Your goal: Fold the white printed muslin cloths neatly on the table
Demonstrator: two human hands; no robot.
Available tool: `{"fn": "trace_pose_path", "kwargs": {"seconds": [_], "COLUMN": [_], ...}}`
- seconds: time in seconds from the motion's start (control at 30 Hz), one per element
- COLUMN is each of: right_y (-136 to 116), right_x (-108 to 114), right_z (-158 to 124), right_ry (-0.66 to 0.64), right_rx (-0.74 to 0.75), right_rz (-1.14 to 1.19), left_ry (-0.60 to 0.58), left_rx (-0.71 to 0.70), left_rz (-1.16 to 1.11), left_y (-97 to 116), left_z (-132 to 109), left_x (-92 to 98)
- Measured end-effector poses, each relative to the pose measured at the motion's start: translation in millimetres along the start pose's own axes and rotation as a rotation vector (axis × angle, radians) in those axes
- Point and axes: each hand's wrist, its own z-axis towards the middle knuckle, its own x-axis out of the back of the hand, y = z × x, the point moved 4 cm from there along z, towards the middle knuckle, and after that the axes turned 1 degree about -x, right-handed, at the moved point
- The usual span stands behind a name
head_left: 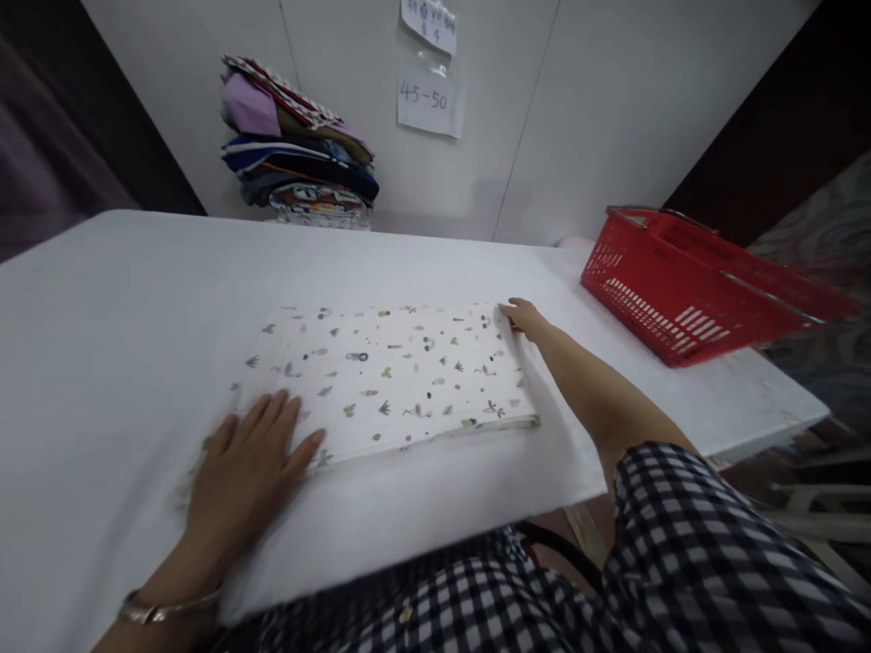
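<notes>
A white folded cloth (pixel 401 372), printed with small plants, birds and other motifs, lies flat as a long rectangle in front of me. Its layers show along the near right edge. My left hand (pixel 251 462) rests palm down with fingers spread over the cloth's near left corner. At the far right corner, my right hand (pixel 523 317) has its fingers closed on the cloth's edge; the fingertips are partly hidden.
The cloth lies on a white-covered table (pixel 170 299). A red plastic basket (pixel 680 281) with metal handles stands at the right. Against the back wall is a stack of folded fabrics (pixel 299 154). Paper signs (pixel 430 98) hang above.
</notes>
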Motion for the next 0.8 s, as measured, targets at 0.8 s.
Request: {"fn": "trace_pose_path", "kwargs": {"seconds": [0.8], "right_y": [98.2], "right_x": [51.7], "right_z": [-209.4], "right_ry": [-0.291], "right_rx": [-0.142], "right_rz": [0.273], "left_ry": [0.002], "left_rx": [-0.238], "left_rz": [-0.277], "left_y": [114.9], "left_z": [39.0], "left_x": [31.4]}}
